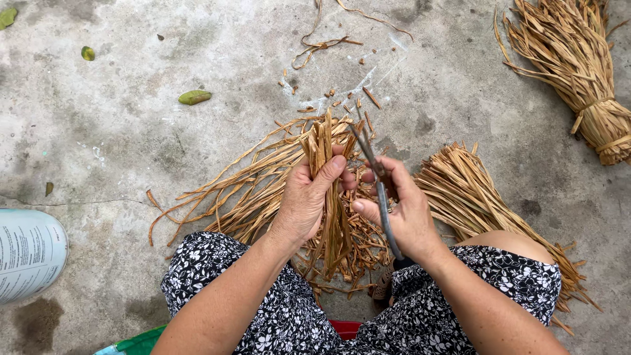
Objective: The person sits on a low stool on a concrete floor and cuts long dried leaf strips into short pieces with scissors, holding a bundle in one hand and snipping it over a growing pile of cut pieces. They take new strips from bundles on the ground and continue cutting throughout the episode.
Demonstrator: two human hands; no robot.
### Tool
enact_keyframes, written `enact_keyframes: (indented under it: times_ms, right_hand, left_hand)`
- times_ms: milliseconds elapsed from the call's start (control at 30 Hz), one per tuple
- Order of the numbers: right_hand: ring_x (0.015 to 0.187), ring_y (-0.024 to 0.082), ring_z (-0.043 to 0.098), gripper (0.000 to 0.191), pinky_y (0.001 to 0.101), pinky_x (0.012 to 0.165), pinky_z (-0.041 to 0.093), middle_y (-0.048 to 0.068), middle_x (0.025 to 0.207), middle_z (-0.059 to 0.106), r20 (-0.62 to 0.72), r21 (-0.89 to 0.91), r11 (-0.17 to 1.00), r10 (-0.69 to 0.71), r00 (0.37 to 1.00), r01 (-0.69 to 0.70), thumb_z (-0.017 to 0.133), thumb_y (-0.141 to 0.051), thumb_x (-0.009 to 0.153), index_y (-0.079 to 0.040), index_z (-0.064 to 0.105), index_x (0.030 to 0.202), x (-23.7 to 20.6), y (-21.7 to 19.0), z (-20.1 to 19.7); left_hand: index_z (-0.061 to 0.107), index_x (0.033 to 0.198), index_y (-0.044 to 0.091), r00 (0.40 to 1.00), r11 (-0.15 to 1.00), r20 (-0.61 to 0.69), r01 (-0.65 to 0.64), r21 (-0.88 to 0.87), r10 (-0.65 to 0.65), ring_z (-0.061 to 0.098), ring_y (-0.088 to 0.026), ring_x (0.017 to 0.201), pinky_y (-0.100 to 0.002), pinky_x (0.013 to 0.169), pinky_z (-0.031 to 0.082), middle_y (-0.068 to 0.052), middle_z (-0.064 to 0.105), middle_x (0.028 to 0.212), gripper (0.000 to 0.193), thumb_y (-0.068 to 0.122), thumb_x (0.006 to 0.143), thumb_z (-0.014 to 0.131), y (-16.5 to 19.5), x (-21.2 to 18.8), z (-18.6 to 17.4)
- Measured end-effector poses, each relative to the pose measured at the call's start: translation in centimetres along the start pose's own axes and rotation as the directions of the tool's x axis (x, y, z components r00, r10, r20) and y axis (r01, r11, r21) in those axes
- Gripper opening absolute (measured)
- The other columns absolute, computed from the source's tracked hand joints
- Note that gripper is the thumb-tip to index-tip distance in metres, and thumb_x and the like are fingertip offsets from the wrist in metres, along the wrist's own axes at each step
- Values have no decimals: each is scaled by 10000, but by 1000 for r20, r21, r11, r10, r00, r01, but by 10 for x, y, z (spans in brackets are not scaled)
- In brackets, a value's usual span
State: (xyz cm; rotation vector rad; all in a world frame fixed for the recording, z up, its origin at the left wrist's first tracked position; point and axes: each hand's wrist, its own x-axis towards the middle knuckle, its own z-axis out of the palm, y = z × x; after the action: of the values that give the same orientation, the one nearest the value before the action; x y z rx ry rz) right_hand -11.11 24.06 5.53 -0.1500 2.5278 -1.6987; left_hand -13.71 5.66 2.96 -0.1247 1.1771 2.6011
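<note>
tied bundle (578,72) – far right | loose strips (243,190) – left | sack (26,253) – left edge

The tied straw bundle (578,72) and pale container (26,253) are cut off by edges.

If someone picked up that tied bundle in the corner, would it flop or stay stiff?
The tied bundle would probably keep its shape near the band, where the strips are bound tight. Its loose ends fan out, so they'd likely bend and rustle. It looks like dry straw, so it is probably light.
</note>
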Motion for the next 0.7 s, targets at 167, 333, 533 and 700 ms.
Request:
enact_keyframes:
  times_ms: [167, 333, 533, 700]
  right_hand:
    - [1063, 154, 709, 739, 334, 882, 579, 53, 1169, 725, -13, -62, 992, -109, 994, 108, 859, -328, 793, -84, 507, 1396, -3, 0, 2]
    - [1065, 142, 709, 696, 322, 918, 583, 50, 1147, 736, -6, 54, 995, -84, 996, 84, 852, -279, 817, -75, 520, 1393, -2, -1, 4]
    - [1032, 154, 704, 712, 320, 889, 582, 58, 1119, 731, -10, 5, 997, -79, 997, 79, 863, -269, 799, -75, 512, 1387, -6, -2, -1]
    - [1078, 180, 708, 725, 340, 911, 567, 82, 1160, 718, 6, -36, 992, -119, 993, 119, 866, -255, 798, -63, 497, 1392, -8, -1, -6]
  left_hand:
    - [651, 1194, 60, 999, 999, 9, -42, -19, 42, 705, -151, 856, -302, 765, 610, -55, 712, 995, 230, 167, 993, 688, -9, 2, 8]
    - [648, 1196, 50, 1000, 999, -19, -24, 21, 24, 698, -125, 812, -272, 710, 609, -64, 718, 985, 220, 146, 1000, 676, -11, 2, 11]
    - [643, 1190, 31, 992, 984, 10, -123, 131, 123, 694, -116, 798, -261, 707, 610, -66, 723, 992, 203, 110, 1009, 694, -9, -3, 18]
    - [655, 1172, 30, 995, 995, -41, -96, 2, 96, 717, -124, 802, -270, 701, 621, -60, 732, 991, 203, 93, 985, 699, -10, -2, 25]
